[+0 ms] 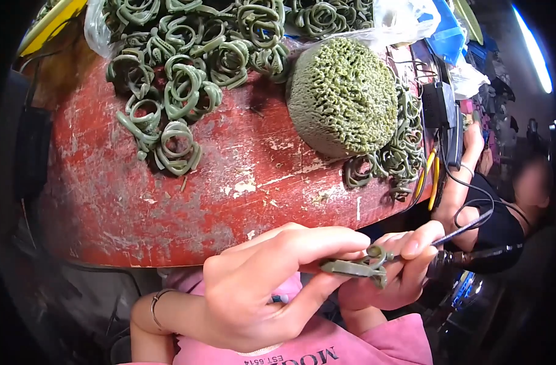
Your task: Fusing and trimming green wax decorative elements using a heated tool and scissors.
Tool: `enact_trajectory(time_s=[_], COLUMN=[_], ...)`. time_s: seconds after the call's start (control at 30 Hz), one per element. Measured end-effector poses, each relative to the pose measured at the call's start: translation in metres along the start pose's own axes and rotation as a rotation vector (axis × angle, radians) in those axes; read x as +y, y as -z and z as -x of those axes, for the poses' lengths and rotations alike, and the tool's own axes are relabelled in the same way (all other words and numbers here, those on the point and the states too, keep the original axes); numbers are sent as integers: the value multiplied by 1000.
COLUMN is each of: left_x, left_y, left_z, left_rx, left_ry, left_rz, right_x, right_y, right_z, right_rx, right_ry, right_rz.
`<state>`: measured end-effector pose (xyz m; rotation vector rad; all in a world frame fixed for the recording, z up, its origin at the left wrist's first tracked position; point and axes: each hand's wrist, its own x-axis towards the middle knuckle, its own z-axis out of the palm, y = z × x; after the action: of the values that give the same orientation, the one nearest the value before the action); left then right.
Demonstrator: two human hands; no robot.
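At the lower middle, my left hand (260, 286) pinches a curled green piece (348, 267) with a flat strip and a small loop, apparently wax. My right hand (409, 267) is curled just to its right around a thin tool on a dark cord (457, 234), its tip at the piece. The tool's body is mostly hidden by my fingers. Beyond my hands on the worn red table (144, 219) sit a round block of porous green material (345, 91) and piles of curled green pieces (180, 91).
Plastic bags (403, 18) and a blue container (445, 36) line the back. Black boxes with cords (442, 109) and yellow-handled tools (435, 179) are at the right edge. A co-worker (491, 219) in a dark top sits beyond, an arm reaching up. A dark object (28, 152) hangs at left.
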<state>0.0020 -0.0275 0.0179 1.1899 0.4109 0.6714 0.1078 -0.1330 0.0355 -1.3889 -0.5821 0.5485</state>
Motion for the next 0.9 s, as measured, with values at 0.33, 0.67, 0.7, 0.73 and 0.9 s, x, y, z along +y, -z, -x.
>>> enact_trajectory(time_s=[0.33,0.67,0.7,0.73,0.9], left_x=[2,1,1,2,-1], left_y=[4,0,-1,-1,-1], left_z=[0,2,3,3,5], left_rx=[-95,-87,-88,-90,-91], left_ry=[-15,-12,25,61,36], left_rz=[-55,-55,-35,-15,-42], right_x=[-13,-11,-12,-11,-10], right_y=[-7,1,1,1,-3], right_z=[2,1,1,2,2], right_rx=[65,-48,-70,-69,22], right_ry=[-119,76,91,91,106], right_rz=[163,264,287,286,320])
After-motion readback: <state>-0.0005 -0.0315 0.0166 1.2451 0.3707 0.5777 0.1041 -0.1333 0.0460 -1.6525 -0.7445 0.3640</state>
